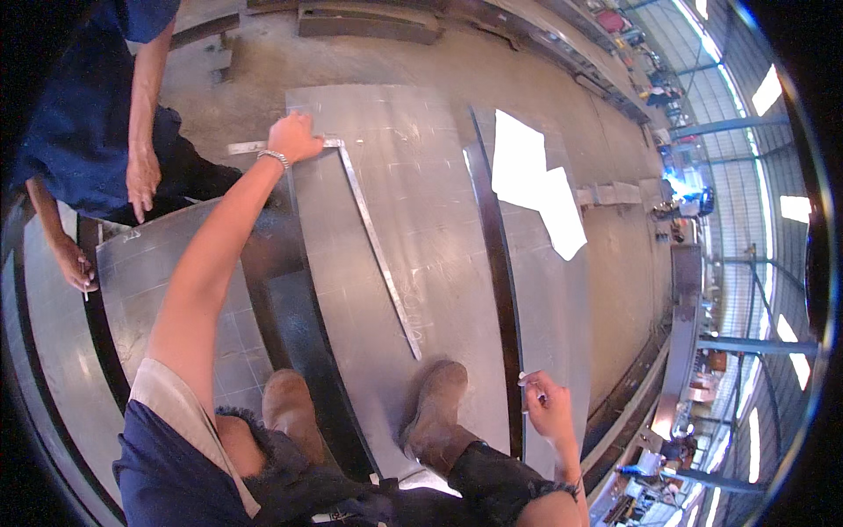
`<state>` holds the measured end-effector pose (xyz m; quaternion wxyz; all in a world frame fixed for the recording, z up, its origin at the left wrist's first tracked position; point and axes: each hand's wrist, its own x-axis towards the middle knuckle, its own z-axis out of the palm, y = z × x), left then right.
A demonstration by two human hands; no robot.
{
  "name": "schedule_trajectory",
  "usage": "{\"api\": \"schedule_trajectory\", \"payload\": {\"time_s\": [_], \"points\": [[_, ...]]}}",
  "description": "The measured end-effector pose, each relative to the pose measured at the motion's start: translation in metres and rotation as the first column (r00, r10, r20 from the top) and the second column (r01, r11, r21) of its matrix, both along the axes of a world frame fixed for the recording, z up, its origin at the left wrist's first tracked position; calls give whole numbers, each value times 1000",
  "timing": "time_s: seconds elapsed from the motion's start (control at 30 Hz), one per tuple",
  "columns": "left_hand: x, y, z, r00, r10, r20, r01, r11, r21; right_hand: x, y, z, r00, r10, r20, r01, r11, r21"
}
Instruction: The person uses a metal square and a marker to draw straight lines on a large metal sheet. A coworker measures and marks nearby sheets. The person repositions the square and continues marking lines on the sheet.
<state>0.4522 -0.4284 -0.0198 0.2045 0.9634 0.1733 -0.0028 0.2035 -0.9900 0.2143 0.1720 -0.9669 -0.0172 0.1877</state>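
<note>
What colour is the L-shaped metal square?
The L-shaped metal square is silvery grey, seen best in the head view.

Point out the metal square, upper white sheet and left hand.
Metal square (379, 252): head view, on its long arm.
Upper white sheet (518, 160): head view, near its middle.
Left hand (294, 138): head view, back of the hand.

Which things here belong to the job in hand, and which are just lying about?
In use, it seems:
metal square, left hand on its short arm
small white stick in the right hand
metal slab beneath the square

Lying about, apparently:
white sheets on the neighbouring slab
dark metal beam on the floor
</note>
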Motion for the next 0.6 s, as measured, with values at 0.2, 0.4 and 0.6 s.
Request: {"api": "schedule_trajectory", "payload": {"time_s": [0.2, 0.4, 0.6], "points": [[10, -33, 69, 953, -285, -104, 298, 945, 132, 22, 8, -83, 997, 62, 40, -71, 953, 293], [24, -83, 206, 902, -408, 143, 384, 908, 168, 64, 11, -160, 997, -58, 50, 23, 849, 527], [7, -154, 295, 837, -494, 238, 449, 866, 217, 101, 30, -211, 991, 54, -120, 79, 489, 869]]}}
